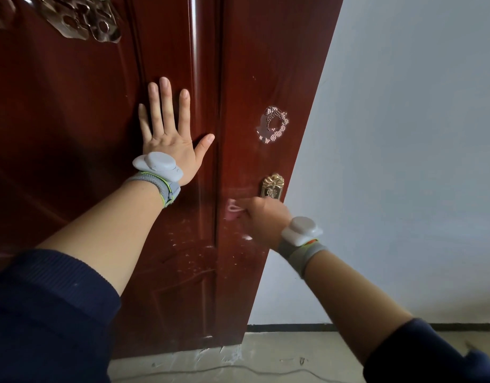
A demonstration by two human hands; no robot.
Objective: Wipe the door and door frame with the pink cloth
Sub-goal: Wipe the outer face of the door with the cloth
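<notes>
A glossy dark red door [72, 120] fills the left and middle of the head view. My left hand [169, 134] lies flat against it with fingers spread and straight, pointing up. Lower and to the right, my right hand [261, 219] grips the pink cloth [234, 210] and holds it against the door's right stile, just left of the gold handle plate [272, 187]. The cloth is blurred and mostly hidden by my fingers. Pale smears and specks mark the door surface below the cloth.
A beaded decoration [273, 124] is stuck on the door above the handle plate. A carved ornament [81, 17] sits at the top left. The white wall [404, 134] stands to the right. The concrete floor [266, 363] has a thin cable lying across it.
</notes>
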